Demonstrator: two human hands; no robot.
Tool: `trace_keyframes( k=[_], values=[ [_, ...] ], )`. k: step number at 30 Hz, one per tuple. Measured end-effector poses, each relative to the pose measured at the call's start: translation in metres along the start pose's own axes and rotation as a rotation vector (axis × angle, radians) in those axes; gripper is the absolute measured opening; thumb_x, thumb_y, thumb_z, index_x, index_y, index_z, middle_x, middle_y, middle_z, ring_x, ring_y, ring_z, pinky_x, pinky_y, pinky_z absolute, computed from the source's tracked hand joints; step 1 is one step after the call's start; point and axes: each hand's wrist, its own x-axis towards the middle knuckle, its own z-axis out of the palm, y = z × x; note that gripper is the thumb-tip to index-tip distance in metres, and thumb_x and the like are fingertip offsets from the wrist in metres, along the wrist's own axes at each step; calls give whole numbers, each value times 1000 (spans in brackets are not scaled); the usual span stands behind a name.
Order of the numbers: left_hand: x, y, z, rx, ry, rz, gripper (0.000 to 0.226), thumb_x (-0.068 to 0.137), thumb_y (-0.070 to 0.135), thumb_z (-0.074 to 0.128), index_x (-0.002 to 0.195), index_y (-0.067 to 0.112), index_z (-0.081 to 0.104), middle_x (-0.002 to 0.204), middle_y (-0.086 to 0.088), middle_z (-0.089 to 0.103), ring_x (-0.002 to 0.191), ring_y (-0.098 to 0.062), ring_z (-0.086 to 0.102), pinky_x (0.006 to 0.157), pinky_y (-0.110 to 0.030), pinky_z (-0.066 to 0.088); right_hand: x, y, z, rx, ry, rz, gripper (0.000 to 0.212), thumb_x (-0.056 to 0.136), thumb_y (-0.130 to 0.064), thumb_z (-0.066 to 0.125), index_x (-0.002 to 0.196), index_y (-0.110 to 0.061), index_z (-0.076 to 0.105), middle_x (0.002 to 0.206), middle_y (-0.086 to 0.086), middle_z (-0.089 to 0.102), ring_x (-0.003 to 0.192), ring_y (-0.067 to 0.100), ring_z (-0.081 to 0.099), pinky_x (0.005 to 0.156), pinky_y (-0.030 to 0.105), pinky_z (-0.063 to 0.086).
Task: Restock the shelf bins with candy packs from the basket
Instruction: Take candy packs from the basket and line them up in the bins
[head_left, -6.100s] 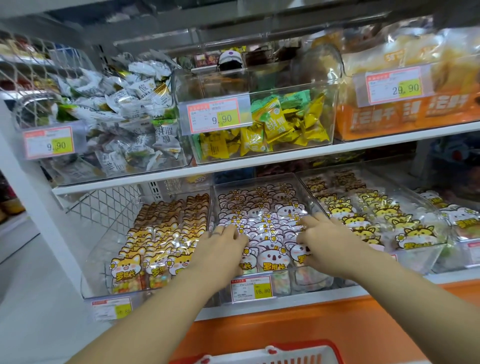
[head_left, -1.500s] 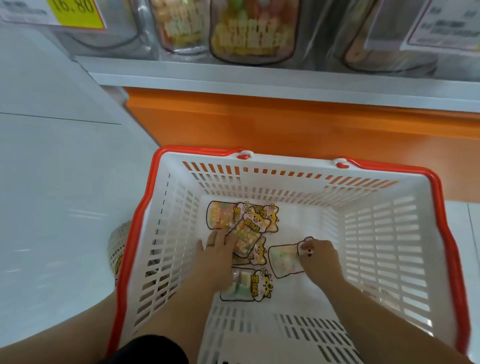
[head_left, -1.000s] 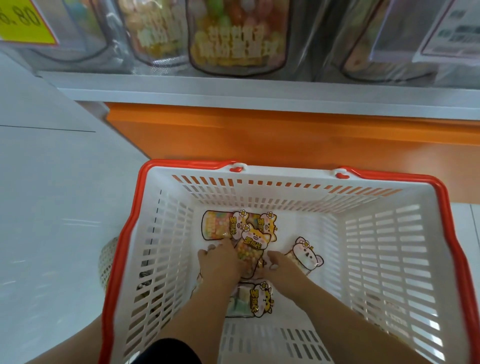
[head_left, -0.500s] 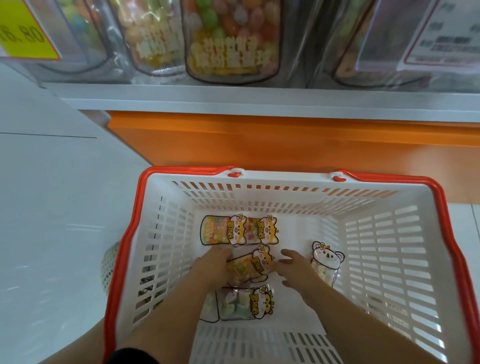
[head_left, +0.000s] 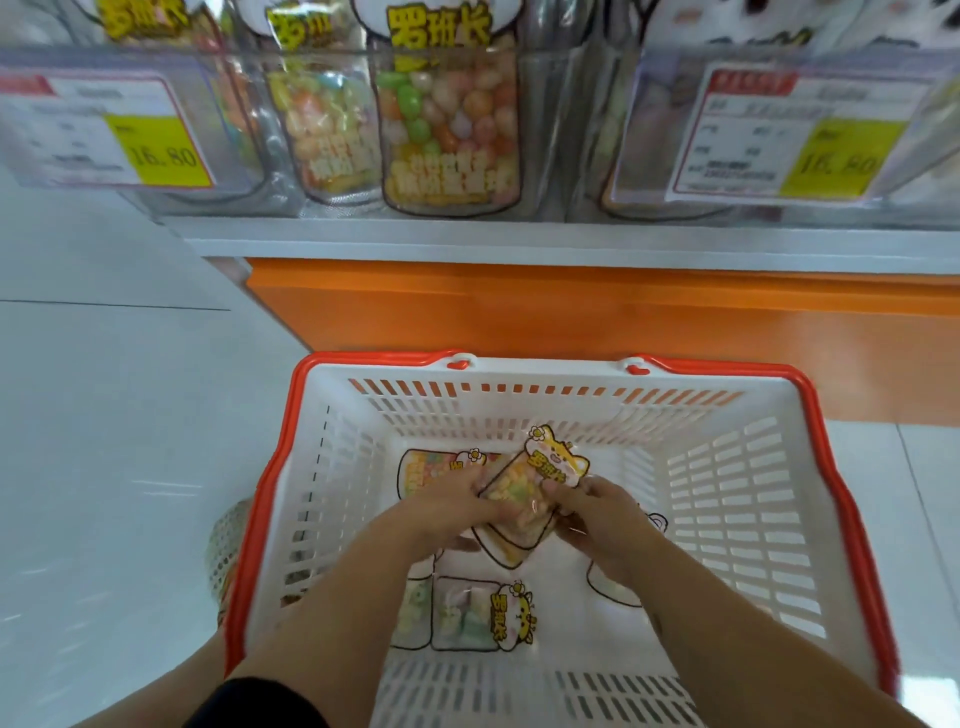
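**One pack in both hands, more left in the basket**

Inside the white slotted plastic basket with the orange-red rim (head_left: 270, 499), I see the left hand (head_left: 447, 506) curled round the clear cat-topped pouch of pastel candies (head_left: 524, 493), held tilted above the basket floor. The right hand (head_left: 597, 512) pinches its other edge. At least three loose pouches (head_left: 478, 613) lie beneath, so I judge the clear shelf bins (head_left: 550, 156) only partly restocked.

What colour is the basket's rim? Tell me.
Orange-red rim on the white slotted plastic basket; head view.

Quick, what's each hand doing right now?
Left hand: holding the candy pack.
Right hand: holding the same candy pack.
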Motion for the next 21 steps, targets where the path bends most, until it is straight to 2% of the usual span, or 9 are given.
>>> trace_keyframes(
  k=[3,5,7,9,12,14,16,18,21],
  values=[
    [-24,2,-6,-224,16,-49,46,87,53,72,123,26,64,121,4,69,114,-19,63,91,-38,55,-21,-13,3,13,-79,-59,12,88,2,68,99,-2,63,90,12,72,75,22,67,78,37,56],
    [-34,-1,-7,-198,80,-16,34,92,45,69,117,22,67,119,2,68,112,-22,62,97,-42,53,-31,-11,3,51,-113,-98,22,91,8,60,107,-5,66,94,10,75,78,21,68,78,38,54],
    [-44,-3,-1,-223,165,10,20,99,32,63,115,19,66,114,-1,66,102,-19,59,90,-40,53,-39,-3,2,91,-47,-142,29,92,10,58,112,-8,67,100,11,75,81,22,66,74,38,52],
    [-48,-7,5,-342,280,26,20,100,26,61,117,16,64,109,-3,65,94,-18,58,78,-35,54,-44,8,-9,168,103,-172,30,91,11,58,113,-7,67,101,13,73,82,25,64,68,37,52],
    [-55,-16,8,-470,358,6,17,101,23,61,114,14,65,100,-6,60,80,-18,56,73,-35,56,-54,15,-31,285,158,-150,24,91,11,56,112,1,64,88,12,72,72,24,66,70,39,54],
    [-55,-23,8,-495,347,-28,18,101,24,60,115,14,65,104,-8,62,83,-22,61,69,-35,57,-60,12,-31,353,28,-133,20,94,8,54,112,6,63,80,12,71,64,21,67,65,35,56],
    [-53,-24,12,-530,303,-46,18,102,23,58,116,12,64,105,-9,64,86,-24,64,68,-35,56,-54,13,-20,330,-48,-93,25,94,4,56,118,5,64,103,20,72,88,28,68,83,40,56],
    [-46,-23,25,-528,237,-72,18,102,21,57,117,13,64,110,-13,64,95,-27,63,72,-38,57,-46,18,-10,258,-37,-52,29,92,2,61,120,-1,65,116,19,70,98,31,61,84,41,53],
    [-33,-21,47,-477,104,-94,19,102,15,56,118,17,65,106,-12,69,99,-26,65,82,-42,59,-37,32,-7,234,0,40,34,87,-1,70,120,-4,63,112,16,71,104,35,66,85,49,58]
  ],
)
